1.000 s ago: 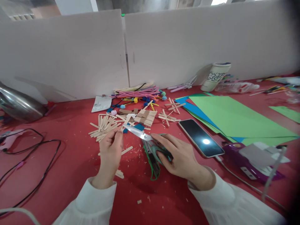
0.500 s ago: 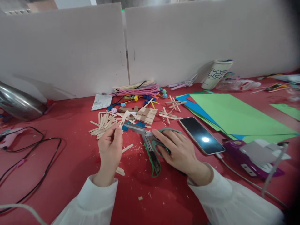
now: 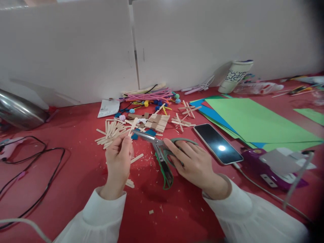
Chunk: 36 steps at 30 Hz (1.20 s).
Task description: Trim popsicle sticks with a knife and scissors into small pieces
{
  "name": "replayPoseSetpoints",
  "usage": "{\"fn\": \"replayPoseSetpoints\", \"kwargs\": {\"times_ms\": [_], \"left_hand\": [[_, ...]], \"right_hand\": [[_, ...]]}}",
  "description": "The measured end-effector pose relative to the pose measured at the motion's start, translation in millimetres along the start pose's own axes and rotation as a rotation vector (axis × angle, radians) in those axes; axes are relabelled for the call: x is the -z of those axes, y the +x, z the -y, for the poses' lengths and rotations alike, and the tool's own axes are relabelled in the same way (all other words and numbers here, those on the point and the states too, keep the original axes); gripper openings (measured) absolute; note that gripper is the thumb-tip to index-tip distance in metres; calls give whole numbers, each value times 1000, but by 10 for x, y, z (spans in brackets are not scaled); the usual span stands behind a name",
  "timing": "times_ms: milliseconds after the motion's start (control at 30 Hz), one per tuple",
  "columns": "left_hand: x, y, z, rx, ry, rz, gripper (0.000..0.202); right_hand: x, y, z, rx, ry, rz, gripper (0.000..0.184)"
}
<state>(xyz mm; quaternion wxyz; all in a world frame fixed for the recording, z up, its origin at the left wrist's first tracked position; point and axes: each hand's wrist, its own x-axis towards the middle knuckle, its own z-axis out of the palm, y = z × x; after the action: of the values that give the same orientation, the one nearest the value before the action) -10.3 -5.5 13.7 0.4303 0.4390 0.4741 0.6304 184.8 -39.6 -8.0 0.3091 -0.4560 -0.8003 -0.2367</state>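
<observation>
My left hand (image 3: 118,162) is pinched on a wooden craft stick (image 3: 133,127) that points up and away. My right hand (image 3: 193,162) grips green-handled scissors (image 3: 162,155), fingers through the handle loops. The blades are apart and reach toward the stick, their tips just right of it. Behind my hands lie a loose pile of craft sticks (image 3: 111,131) and a small panel of glued sticks (image 3: 158,122) on the red table (image 3: 76,168).
A phone (image 3: 217,143) lies right of my right hand, with green and blue paper sheets (image 3: 248,123) beyond it. A purple glue gun (image 3: 268,165) and its cord sit at right. Pipe cleaners (image 3: 149,96), a paper cup (image 3: 234,76), black cables (image 3: 37,168) and white partitions surround the area.
The scissor handles have spread wider and the blades opened, staying beside the stick. My left hand lifted the stick slightly. The view tipped down a little.
</observation>
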Motion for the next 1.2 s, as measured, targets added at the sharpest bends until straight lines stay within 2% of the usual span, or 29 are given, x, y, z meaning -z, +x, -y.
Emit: {"fn": "replayPoseSetpoints", "kwargs": {"times_ms": [267,500,700,800,933,1033,1200], "left_hand": [[-30,27,-128,69,-90,62,22],[-32,52,-117,100,-36,34,24],[-45,66,-70,110,1,13,22],[-49,54,-59,134,-15,19,12],[-57,14,-53,171,-25,90,9],[-70,-19,-61,173,-35,127,11],[-78,-45,-73,143,-21,121,12]], "right_hand": [[39,25,-26,31,-110,-56,35],[31,9,-65,-149,254,5,40],[64,28,-65,-85,171,48,36],[84,4,-79,-76,168,74,35],[108,-73,-113,-93,178,102,39],[110,-108,-134,-84,176,86,43],[81,-119,-154,-48,96,25,50]]}}
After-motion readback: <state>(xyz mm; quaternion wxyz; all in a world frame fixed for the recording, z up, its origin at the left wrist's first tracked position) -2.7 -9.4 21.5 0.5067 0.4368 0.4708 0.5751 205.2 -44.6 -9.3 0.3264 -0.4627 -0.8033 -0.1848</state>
